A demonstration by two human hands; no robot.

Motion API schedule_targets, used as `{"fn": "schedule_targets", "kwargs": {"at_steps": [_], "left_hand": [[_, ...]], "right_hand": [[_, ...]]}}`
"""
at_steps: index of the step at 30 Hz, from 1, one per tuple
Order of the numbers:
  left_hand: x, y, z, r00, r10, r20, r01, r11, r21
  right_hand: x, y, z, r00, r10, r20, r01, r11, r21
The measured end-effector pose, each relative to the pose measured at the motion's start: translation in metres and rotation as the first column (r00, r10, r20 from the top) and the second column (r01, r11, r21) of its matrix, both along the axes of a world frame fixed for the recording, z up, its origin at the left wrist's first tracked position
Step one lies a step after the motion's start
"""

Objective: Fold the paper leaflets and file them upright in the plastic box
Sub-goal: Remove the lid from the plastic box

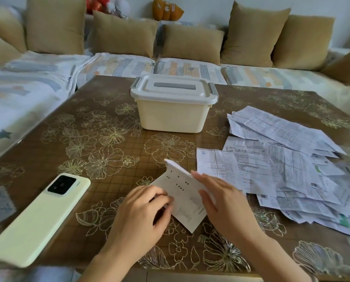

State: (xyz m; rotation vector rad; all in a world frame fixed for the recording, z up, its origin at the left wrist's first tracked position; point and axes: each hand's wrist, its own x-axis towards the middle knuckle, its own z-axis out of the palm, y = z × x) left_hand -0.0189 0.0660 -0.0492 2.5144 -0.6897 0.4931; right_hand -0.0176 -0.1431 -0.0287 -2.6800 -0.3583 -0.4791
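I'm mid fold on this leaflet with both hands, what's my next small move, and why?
Probably press the raised far flap of the white printed paper leaflet down flat with the right hand while the left hand pinches its left edge. The flap stands up off the brown floral table, so the fold looks unfinished, and the cream plastic box has its white lid shut.

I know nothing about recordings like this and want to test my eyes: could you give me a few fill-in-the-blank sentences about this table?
The plastic box has its lid ____ (on/off).
The phone lies screen ____.
The loose pile of leaflets lies to the box's ____.
The left hand and right hand fold a leaflet ____ (inside/outside) the box.
Missing words: on; down; right; outside.
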Motion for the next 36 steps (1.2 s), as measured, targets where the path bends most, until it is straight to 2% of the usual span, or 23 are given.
{"fn": "schedule_targets", "kwargs": {"at_steps": [3, 9, 11, 14, 16, 22, 26, 28, 32, 36], "left_hand": [[0.001, 0.000, -0.001, 1.000, 0.016, 0.003, -0.016, 1.000, -0.004], [-0.001, 0.001, 0.001, 0.998, 0.019, 0.054, -0.017, 0.999, -0.032], [-0.002, 0.003, 0.002, 0.997, 0.052, 0.055, -0.047, 0.995, -0.089], [-0.001, 0.008, 0.003, 0.986, 0.161, 0.042, -0.145, 0.956, -0.255], [0.003, 0.010, 0.003, 0.979, 0.202, 0.040, -0.181, 0.938, -0.296], [0.013, 0.007, -0.004, 0.996, 0.077, -0.053, -0.081, 0.993, -0.088], [0.017, 0.011, -0.004, 0.990, 0.050, -0.129, -0.059, 0.996, -0.069], [0.019, 0.012, -0.005, 0.989, 0.042, -0.140, -0.050, 0.997, -0.056], [0.020, 0.012, -0.005, 0.989, 0.032, -0.146, -0.038, 0.999, -0.038], [0.026, 0.015, -0.004, 0.989, 0.000, -0.149, -0.003, 1.000, -0.020]], "right_hand": [[-0.012, 0.007, -0.002, 0.993, 0.120, -0.023, -0.121, 0.992, -0.047], [-0.025, 0.015, -0.011, 0.980, 0.181, -0.086, -0.184, 0.983, -0.027], [-0.027, 0.017, -0.014, 0.975, 0.195, -0.111, -0.202, 0.978, -0.057], [-0.031, 0.017, -0.016, 0.971, 0.190, -0.147, -0.205, 0.973, -0.101], [-0.030, 0.015, -0.015, 0.967, 0.195, -0.163, -0.210, 0.974, -0.085], [-0.007, 0.019, 0.001, 0.971, 0.139, -0.197, -0.140, 0.990, 0.007], [0.016, 0.021, 0.018, 0.926, 0.031, -0.377, 0.056, 0.975, 0.217], [0.025, 0.025, 0.027, 0.906, -0.014, -0.422, 0.081, 0.986, 0.143], [0.035, 0.043, 0.036, 0.831, -0.092, -0.549, 0.030, 0.992, -0.121], [0.044, 0.046, 0.039, 0.801, -0.070, -0.595, -0.016, 0.990, -0.138]]}}
